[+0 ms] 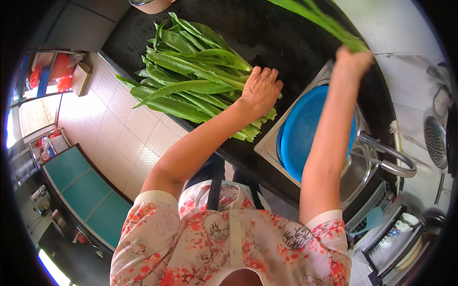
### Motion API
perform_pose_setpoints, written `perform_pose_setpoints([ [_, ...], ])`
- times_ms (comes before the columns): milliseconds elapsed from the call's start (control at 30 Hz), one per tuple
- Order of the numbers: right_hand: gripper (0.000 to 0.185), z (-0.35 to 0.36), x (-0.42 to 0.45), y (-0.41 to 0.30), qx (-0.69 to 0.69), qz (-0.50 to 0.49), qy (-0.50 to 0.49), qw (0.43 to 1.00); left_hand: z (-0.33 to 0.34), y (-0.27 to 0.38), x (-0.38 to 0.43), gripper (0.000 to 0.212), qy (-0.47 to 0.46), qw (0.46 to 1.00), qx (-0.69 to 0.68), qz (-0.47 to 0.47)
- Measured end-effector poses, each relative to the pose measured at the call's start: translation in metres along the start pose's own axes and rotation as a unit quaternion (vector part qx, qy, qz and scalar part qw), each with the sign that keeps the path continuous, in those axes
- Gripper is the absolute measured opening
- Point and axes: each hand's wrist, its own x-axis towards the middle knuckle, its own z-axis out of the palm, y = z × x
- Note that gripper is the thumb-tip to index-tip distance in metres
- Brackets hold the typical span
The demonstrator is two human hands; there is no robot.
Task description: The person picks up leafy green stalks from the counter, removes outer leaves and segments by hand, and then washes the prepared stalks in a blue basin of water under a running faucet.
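Observation:
A pile of long-leaf lettuce (193, 77) lies on the black countertop (257, 34), its leaf tips to the left and cut stem ends to the right. My left hand (263, 89) is at the stem end, fingers curled over the stalks. Off to the upper right, blurred by motion, my right hand (354, 60) grips a separate lettuce piece (329, 26) by its base. The leaves of that piece run past the top edge of the view. Below my right forearm, a blue plastic basin (304, 125) sits in the steel sink (270, 146), partly covered by the arm.
A curved metal faucet (397, 169) reaches over the sink from the right. Beyond it hangs a perforated skimmer (435, 142). Dish racks (390, 236) stand at lower right. A pink bowl (152, 6) is at the counter's far end. Tiled floor (118, 125) lies left.

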Motion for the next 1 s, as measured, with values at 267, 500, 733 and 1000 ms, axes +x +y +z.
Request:
perform_pose_setpoints([
  [267,0.048,-0.083,-0.052,0.026,-0.365,0.051,0.044,0.929,-0.01,-0.005,0.016,0.014,-0.062,0.995,0.066,0.049],
  [500,0.029,-0.182,-0.145,-0.061,-0.308,0.131,-0.15,0.93,-0.015,-0.025,0.045,0.014,-0.07,0.98,-0.176,0.064],
  [733,0.031,-0.179,-0.187,-0.047,-0.184,0.188,-0.168,0.95,-0.02,0.037,0.07,0.029,-0.206,0.919,-0.331,0.057],
  [1000,0.014,-0.313,-0.123,-0.087,-0.083,0.175,0.181,0.964,0.062,0.174,0.106,0.026,-0.424,0.883,-0.157,0.123],
])
